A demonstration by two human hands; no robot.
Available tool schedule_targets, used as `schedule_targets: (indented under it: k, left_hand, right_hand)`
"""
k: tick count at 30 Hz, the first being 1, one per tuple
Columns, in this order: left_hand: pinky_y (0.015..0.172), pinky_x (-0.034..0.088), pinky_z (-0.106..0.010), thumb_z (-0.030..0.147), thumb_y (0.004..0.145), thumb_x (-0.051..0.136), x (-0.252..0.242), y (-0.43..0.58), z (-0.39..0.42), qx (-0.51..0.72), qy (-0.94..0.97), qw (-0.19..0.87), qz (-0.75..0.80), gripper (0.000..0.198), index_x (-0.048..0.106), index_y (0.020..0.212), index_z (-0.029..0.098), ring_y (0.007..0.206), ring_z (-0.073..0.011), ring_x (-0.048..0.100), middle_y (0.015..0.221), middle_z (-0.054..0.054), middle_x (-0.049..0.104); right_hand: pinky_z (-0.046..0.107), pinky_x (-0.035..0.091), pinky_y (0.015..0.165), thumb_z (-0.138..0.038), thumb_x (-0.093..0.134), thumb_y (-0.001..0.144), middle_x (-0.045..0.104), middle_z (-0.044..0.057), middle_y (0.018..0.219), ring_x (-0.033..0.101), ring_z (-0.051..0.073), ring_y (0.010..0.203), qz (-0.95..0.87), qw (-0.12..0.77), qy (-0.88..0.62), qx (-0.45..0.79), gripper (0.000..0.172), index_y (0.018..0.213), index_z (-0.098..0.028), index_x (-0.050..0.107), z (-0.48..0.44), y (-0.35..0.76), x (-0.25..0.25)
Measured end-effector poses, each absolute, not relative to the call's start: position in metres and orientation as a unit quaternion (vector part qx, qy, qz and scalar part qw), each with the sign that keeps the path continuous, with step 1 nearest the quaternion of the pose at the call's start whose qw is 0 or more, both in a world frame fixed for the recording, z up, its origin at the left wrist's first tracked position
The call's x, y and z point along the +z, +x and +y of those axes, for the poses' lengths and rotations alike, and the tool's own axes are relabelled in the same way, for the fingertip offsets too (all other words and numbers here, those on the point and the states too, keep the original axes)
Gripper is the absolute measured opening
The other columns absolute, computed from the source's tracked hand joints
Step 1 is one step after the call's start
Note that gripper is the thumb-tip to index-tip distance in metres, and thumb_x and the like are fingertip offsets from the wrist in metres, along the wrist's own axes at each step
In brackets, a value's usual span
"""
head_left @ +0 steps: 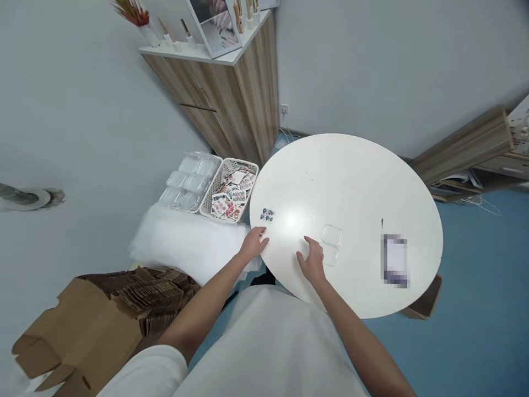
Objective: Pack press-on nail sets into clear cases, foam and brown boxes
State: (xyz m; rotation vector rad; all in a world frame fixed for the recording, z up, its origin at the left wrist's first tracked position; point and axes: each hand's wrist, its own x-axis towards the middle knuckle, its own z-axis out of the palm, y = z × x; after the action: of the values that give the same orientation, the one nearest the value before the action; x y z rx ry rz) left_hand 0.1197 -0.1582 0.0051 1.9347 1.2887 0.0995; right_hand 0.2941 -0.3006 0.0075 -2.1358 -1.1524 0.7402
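On the white oval table (351,182), my left hand (253,242) rests near the left edge, fingers apart and holding nothing. Just beyond its fingertips lies a card of small dark nail-shaped pieces (266,215). My right hand (312,259) is over the table's near side, thumb and fingers spread, with nothing between them. Right beside it is a clear plastic case (332,235), hinged open and lying flat; its two halves show no contents.
Left of the table stand a white basket (204,207) full of printed cards and stacked clear trays (188,179). Nearer are white foam sheets (185,237) and folded cardboard boxes (95,325). A pixelated item (395,260) lies on the table's right. A wooden cabinet (248,94) stands behind.
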Motion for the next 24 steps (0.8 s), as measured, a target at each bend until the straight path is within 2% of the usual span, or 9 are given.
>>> schedule_targets:
  k: [7,15,19,24]
  left_hand:
    - [0.081,0.041,-0.030,0.020,0.073,0.052,-0.002,0.108,-0.092,-0.025,0.822,0.331,0.462,0.047,0.042,0.119,0.017,0.091,-0.0198,0.053,0.112,-0.009,0.049]
    - [0.086,0.035,-0.028,0.012,0.071,0.054,-0.011,0.124,-0.057,-0.078,0.851,0.324,0.406,0.056,0.036,0.123,0.018,0.109,-0.0241,0.045,0.116,-0.011,0.047]
    - [0.082,0.037,-0.027,0.015,0.071,0.056,-0.016,0.130,-0.050,-0.096,0.852,0.335,0.392,0.062,0.030,0.128,0.018,0.104,-0.0233,0.048,0.114,-0.011,0.046]
    - [0.074,0.041,-0.027,0.015,0.072,0.056,-0.023,0.132,-0.048,-0.096,0.854,0.343,0.379,0.060,0.033,0.127,0.019,0.094,-0.0225,0.052,0.111,-0.010,0.045]
  right_hand:
    - [0.040,0.032,0.091,-0.027,0.047,0.072,0.044,0.007,0.119,0.038,0.024,0.113,-0.451,0.212,-0.801,0.330,0.054,0.124,-0.023,0.034,-0.235,0.269,-0.002]
    - [0.037,0.033,0.090,-0.021,0.049,0.070,0.047,0.006,0.117,0.041,0.022,0.108,-0.447,0.212,-0.811,0.313,0.053,0.122,-0.022,0.038,-0.182,0.260,-0.021]
    - [0.036,0.034,0.087,-0.022,0.052,0.070,0.048,0.006,0.114,0.042,0.022,0.106,-0.436,0.198,-0.825,0.301,0.054,0.121,-0.023,0.037,-0.166,0.254,-0.026]
    - [0.038,0.033,0.085,-0.023,0.054,0.070,0.047,0.007,0.112,0.043,0.024,0.104,-0.411,0.166,-0.848,0.290,0.056,0.123,-0.025,0.035,-0.156,0.249,-0.029]
